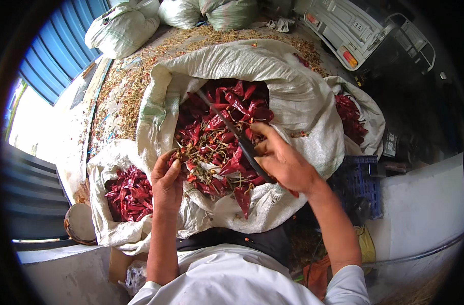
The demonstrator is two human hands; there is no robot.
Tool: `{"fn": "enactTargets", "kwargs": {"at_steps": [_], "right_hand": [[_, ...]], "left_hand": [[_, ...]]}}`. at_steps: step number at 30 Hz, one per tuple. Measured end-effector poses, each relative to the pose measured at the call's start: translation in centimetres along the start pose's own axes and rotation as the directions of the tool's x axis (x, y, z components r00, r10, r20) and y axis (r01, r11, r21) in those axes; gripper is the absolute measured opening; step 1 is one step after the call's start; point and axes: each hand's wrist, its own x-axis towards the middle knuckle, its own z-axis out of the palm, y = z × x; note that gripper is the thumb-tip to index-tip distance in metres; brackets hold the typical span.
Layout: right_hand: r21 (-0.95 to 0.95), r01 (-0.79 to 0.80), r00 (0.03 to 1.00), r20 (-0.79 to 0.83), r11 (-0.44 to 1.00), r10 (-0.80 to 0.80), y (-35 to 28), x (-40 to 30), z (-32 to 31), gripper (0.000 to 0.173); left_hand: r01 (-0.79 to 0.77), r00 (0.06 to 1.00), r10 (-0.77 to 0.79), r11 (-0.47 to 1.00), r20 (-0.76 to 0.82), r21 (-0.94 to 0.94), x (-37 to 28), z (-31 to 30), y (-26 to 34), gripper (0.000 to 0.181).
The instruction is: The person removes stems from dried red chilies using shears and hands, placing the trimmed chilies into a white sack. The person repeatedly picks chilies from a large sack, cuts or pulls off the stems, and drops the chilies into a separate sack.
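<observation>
Dried red chili peppers fill a large white woven sack with rolled-back rims, straight in front of me. My left hand is at the sack's near left side, thumb and fingers pinching a dried chili by its stem end. Over the peppers' right side, my right hand grips a long-bladed tool with a black handle. Its grey blade points to the far left and is blurred. Whether it is a knife or scissors cannot be told. Pale stems lie loose on the peppers.
A smaller chili sack stands at the left, another at the right. Stem litter covers the floor beyond. Several full sacks line the back. A blue plastic crate and a vehicle's rear are at the right.
</observation>
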Motion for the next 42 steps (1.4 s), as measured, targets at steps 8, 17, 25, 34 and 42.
{"fn": "enactTargets", "kwargs": {"at_steps": [8,17,25,34,42], "right_hand": [[0.430,-0.029,0.982,0.179,0.902,-0.054,3.8,-2.1,6.2,0.083],[0.346,0.152,0.988,-0.072,0.926,-0.135,3.3,-3.6,8.6,0.103],[-0.443,0.184,0.936,-0.193,0.878,-0.293,1.8,-3.9,10.8,0.085],[-0.730,0.109,0.970,-0.069,0.675,-0.232,2.1,-2.9,10.9,0.084],[-0.768,0.131,0.963,-0.052,0.627,-0.264,2.8,-2.3,11.2,0.079]], "left_hand": [[0.027,0.997,-0.022,0.998,-0.075,0.065,-0.6,1.4,0.2,0.029],[-0.008,1.000,0.008,0.999,0.001,0.040,-0.8,1.0,0.2,0.024],[0.049,0.995,-0.040,0.994,0.090,-0.099,-1.1,0.9,0.7,0.025],[0.109,0.981,-0.081,0.982,0.178,-0.157,-1.7,0.2,1.8,0.022],[0.198,0.966,-0.164,0.966,0.201,-0.164,-1.4,-0.2,2.0,0.024]]}}
